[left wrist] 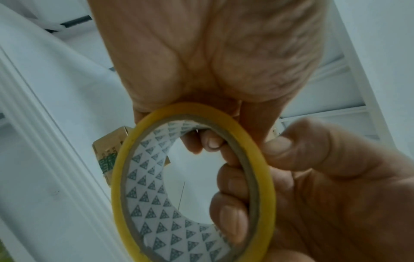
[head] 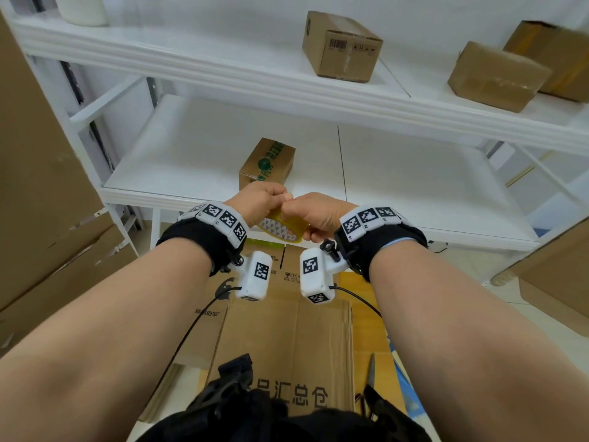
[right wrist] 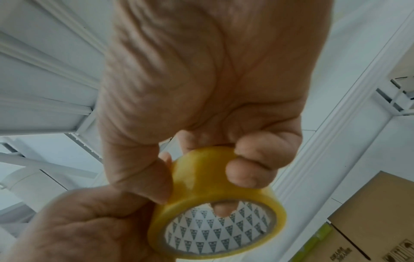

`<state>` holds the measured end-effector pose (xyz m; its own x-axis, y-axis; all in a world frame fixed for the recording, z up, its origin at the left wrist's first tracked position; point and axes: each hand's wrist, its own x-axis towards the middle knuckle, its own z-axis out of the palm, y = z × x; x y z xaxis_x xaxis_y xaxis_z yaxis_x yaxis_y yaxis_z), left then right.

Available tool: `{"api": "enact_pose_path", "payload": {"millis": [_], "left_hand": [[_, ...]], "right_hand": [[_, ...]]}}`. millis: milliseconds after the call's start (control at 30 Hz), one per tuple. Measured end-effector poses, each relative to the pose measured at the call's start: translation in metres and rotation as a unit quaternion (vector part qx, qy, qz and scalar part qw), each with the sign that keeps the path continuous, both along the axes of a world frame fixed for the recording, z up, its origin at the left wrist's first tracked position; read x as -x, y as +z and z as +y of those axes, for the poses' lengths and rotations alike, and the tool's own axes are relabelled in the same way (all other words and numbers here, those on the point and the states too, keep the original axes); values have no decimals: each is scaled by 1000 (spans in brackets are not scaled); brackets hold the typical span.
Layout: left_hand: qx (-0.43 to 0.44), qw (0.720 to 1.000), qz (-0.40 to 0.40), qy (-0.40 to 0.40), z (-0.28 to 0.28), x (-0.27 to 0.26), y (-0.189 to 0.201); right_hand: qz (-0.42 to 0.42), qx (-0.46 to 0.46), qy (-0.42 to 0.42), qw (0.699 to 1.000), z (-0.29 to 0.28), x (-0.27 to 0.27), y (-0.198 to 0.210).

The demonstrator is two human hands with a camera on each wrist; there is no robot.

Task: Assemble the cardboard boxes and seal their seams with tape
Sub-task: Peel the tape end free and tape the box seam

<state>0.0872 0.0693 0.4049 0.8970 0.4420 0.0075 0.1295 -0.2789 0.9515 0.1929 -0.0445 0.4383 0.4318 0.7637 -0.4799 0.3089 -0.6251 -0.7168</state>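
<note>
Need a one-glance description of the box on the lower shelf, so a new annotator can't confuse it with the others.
Start at the white shelving unit ahead of the person; its lower shelf carries one small cardboard box, just beyond the two hands. The boxes on the upper shelf are plain brown; this one alone has green printing.

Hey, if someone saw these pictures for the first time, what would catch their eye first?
Most likely the yellow tape roll, gripped between the left hand and right hand in front of the white shelf. Next, the flattened cardboard lying on the floor below the arms, and a small green-printed box on the shelf behind the hands.
</note>
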Motion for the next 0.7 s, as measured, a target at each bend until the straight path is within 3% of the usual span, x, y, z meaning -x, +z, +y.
{"api": "enact_pose_path", "payload": {"millis": [467, 700], "left_hand": [[-31, 999, 13, -7, 8, -6, -1], [45, 999, -16, 12, 12, -7, -7]], "right_hand": [[-1, -35, 7, 999, 0, -3, -9], [-8, -55, 23, 998, -3, -8, -9]]}}
